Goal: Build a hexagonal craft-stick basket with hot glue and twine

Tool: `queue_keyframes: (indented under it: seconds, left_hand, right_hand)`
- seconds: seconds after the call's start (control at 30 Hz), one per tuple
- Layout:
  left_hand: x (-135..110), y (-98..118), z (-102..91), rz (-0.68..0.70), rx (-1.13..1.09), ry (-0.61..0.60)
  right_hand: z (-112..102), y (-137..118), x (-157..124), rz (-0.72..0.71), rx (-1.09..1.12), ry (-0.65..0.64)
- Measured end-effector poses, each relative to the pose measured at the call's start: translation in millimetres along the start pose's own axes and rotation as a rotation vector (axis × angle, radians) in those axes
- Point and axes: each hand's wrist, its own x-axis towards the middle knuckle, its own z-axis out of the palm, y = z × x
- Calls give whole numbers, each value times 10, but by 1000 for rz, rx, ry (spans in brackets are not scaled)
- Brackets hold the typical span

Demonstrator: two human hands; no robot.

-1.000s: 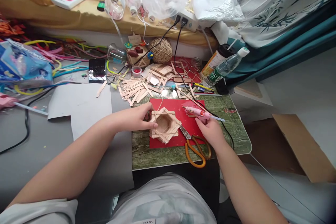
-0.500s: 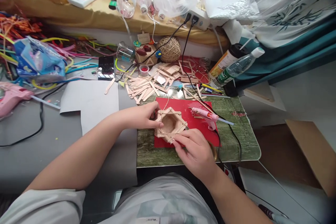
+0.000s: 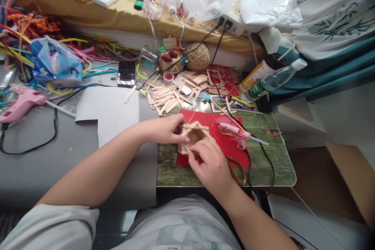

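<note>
A small hexagonal frame of popsicle sticks sits on a red mat on the green board. My left hand grips its left side with fingers curled. My right hand lies over its near edge, fingers bent and pinching the sticks there. A pink glue gun lies on the mat just right of the frame, its black cord trailing off. Orange-handled scissors are partly hidden under my right wrist.
A heap of loose popsicle sticks lies behind the mat, with a twine ball and two bottles beyond. A second pink glue gun and coloured pipe cleaners are at the far left. White paper lies left of the board.
My right hand let go of the pink glue gun, which now rests on the mat, and moved left onto the stick frame's near edge. The view has shifted a little.
</note>
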Motion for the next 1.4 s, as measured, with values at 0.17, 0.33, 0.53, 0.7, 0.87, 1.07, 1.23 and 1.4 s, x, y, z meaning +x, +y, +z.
queue_keyframes:
  seconds: [0.17, 0.33, 0.53, 0.7, 0.87, 1.07, 1.23, 1.4]
  left_hand:
    - [37, -26, 18, -37, -52, 44]
    - [80, -50, 26, -44, -47, 124]
    - [152, -217, 11, 32, -38, 114]
    - [254, -418, 27, 153, -21, 183]
    - [297, -490, 6, 230, -59, 179]
    - [311, -538, -18, 305, -63, 125]
    - [317, -547, 5, 260, 49, 105]
    - [298, -487, 17, 203, 122, 129]
  right_hand:
    - [76, 15, -84, -68, -50, 99]
    - [122, 49, -114, -112, -82, 129]
    - [142, 65, -120, -122, -70, 149]
    - [169, 69, -172, -117, -62, 160]
    - [191, 62, -191, -104, -66, 199]
    - [178, 66, -194, -93, -61, 189]
    - [170, 59, -203, -95, -65, 194]
    - [192, 62, -222, -95, -78, 187]
